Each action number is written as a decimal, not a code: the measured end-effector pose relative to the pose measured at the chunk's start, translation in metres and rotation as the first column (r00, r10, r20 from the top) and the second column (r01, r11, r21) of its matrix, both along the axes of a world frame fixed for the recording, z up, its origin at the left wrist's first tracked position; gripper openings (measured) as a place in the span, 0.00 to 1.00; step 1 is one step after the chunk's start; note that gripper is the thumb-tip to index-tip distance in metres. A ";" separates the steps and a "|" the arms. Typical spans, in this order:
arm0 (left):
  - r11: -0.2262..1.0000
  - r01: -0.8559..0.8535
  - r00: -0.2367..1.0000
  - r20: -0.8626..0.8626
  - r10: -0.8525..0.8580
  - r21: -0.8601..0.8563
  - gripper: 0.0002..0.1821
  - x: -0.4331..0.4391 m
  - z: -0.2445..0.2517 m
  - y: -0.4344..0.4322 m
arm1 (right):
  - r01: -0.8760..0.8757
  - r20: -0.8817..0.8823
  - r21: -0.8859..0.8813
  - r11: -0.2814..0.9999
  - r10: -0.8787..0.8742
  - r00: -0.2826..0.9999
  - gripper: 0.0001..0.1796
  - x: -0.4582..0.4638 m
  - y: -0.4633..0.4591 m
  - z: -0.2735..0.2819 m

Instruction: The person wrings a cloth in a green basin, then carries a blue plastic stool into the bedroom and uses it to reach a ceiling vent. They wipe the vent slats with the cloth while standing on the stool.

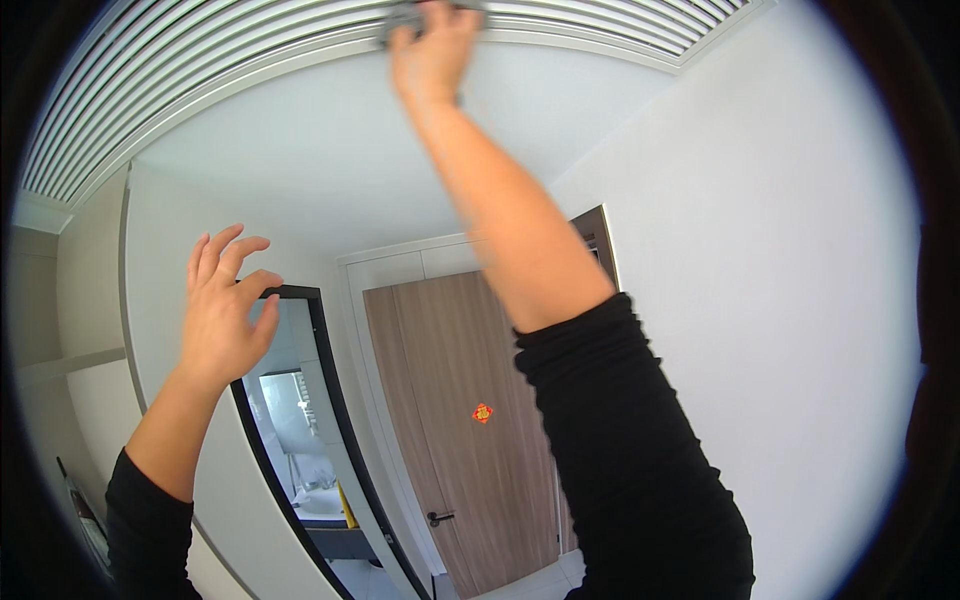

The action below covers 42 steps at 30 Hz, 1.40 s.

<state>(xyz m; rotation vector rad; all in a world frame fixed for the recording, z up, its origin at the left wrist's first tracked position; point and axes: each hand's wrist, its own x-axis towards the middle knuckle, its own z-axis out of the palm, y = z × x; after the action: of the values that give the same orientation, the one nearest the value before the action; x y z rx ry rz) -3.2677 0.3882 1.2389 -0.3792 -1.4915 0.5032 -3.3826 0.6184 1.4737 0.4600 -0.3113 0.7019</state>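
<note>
Overhead, my right hand (433, 56) presses a grey cloth (402, 24) against the slats of a white ceiling air vent grille (255, 56). The hand is slightly blurred, and the top of the cloth is cut off by the picture's edge. My left hand (225, 307) is raised in the air at the left with its fingers curved and apart, holding nothing. Behind it stands the black frame of a bathroom doorway (319, 322).
A brown wooden door (442, 375) with a black lever handle (440, 518) bears a red diamond sticker (482, 413). Through the doorway a white washbasin (321, 501) shows. A white wall (750, 300) rises at the right. A folded umbrella-like object (86, 517) stands at the lower left.
</note>
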 end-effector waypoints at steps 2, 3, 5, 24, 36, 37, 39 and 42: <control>1.000 0.023 1.000 0.006 -0.023 -0.002 0.06 -0.003 0.001 0.007 | 0.088 0.004 0.027 0.996 -0.088 0.996 0.20 0.003 -0.024 -0.013; 1.000 0.016 1.000 0.003 -0.016 -0.004 0.06 -0.004 0.000 0.009 | -0.024 0.120 0.180 0.983 0.002 0.993 0.21 0.002 -0.025 -0.018; 0.999 0.034 0.999 0.018 -0.034 -0.013 0.06 -0.006 -0.001 0.014 | 0.046 0.158 0.221 0.974 -0.082 0.984 0.21 -0.001 -0.013 -0.020; 0.994 0.075 0.993 0.095 -0.068 -0.076 0.06 -0.017 -0.010 0.040 | -0.050 0.448 0.266 0.963 -0.078 0.891 0.17 0.001 0.059 -0.021; 0.989 0.078 0.989 0.131 -0.061 -0.124 0.07 -0.003 -0.013 0.028 | 0.210 0.650 -0.071 0.975 -0.115 0.751 0.24 -0.035 0.310 -0.016; 0.992 0.062 0.990 0.131 -0.047 -0.112 0.07 -0.002 -0.015 0.025 | 0.156 0.649 -0.053 0.986 -0.085 0.756 0.24 -0.037 0.316 -0.013; 0.994 0.050 0.990 0.136 -0.037 -0.094 0.07 0.001 -0.018 0.020 | -0.190 0.469 -0.130 0.973 0.230 0.853 0.21 -0.050 0.316 -0.006; 0.997 0.009 0.989 0.150 0.002 -0.073 0.07 0.009 -0.023 0.009 | -0.524 0.299 -0.067 0.849 0.518 0.802 0.24 -0.068 0.317 0.010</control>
<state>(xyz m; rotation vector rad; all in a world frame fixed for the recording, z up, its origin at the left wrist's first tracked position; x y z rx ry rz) -3.2584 0.3974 1.2154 -0.4856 -1.6200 0.5375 -3.4503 0.9356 1.4832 0.4579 -0.4936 1.3228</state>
